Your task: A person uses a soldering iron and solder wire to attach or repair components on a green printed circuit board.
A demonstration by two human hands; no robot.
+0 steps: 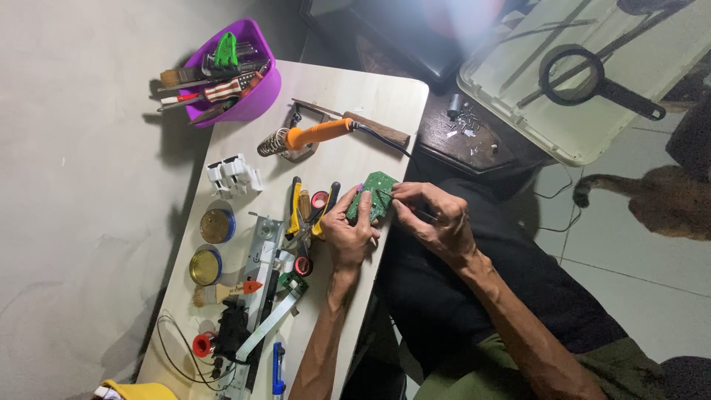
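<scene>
Green board: a small circuit board (pixel 374 194) sits at the right edge of the table (pixel 370 96), tilted up on its side, held between both hands.
Left hand: the left hand (pixel 348 233) comes up from the near edge, forearm straight along the table edge, wrist slightly bent; fingers curled narrow around the board's left and near edges, thumb on its face.
Right hand: the right hand (pixel 437 218) reaches in from the right, forearm angled across the lap, wrist cocked; fingertips pinched shut on a thin dark tool (pixel 406 205) whose tip touches the board's far right corner.
Pliers: yellow-handled pliers (pixel 307 218) lie just left of the left hand.
Iron: an orange-handled soldering iron (pixel 315 135) rests on its stand, far from the hands.
Tub: a purple tub (pixel 255 96) of tools stands at the far left corner.
Tins: two round tins (pixel 211 244) lie near the left edge.
</scene>
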